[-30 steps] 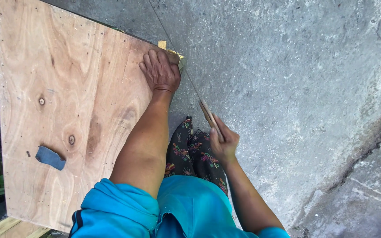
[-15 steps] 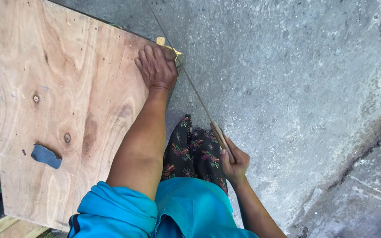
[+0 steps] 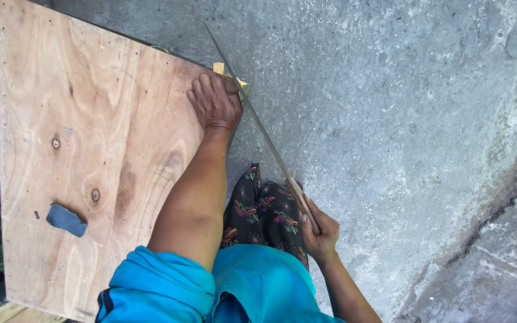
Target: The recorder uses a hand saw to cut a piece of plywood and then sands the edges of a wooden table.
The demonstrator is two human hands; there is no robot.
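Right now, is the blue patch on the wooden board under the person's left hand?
No, the left hand presses near the far edge of the wooden board, while the blue patch lies apart, near the board's near corner.

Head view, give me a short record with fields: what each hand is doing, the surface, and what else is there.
left hand: pressed flat on the plywood sheet at its edge
right hand: gripping the handle of a long thin saw blade
blade: runs along the sheet's edge, beside a small yellowish wood piece
on sheet: blue scrap
ground: grey concrete
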